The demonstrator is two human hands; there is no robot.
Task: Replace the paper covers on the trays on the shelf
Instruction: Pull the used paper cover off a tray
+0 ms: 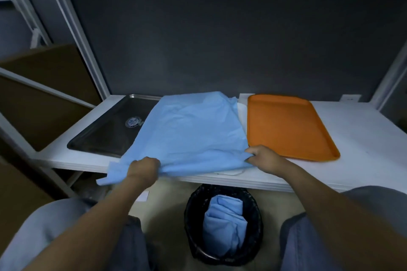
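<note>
A large blue paper cover [191,130] lies across the white shelf [356,138], draped over the right part of a dark metal tray [110,132] with a round logo. My left hand [143,169] grips the cover's near left edge at the shelf front. My right hand [262,156] pinches its near right corner. A bare orange tray [286,125] sits to the right of the cover. White paper [241,110] shows between the cover and the orange tray.
A black waste bin [257,222] stands on the floor below the shelf, with crumpled blue paper [224,224] inside. Cardboard boxes [44,99] fill the left side. A dark back panel [220,39] closes the shelf behind.
</note>
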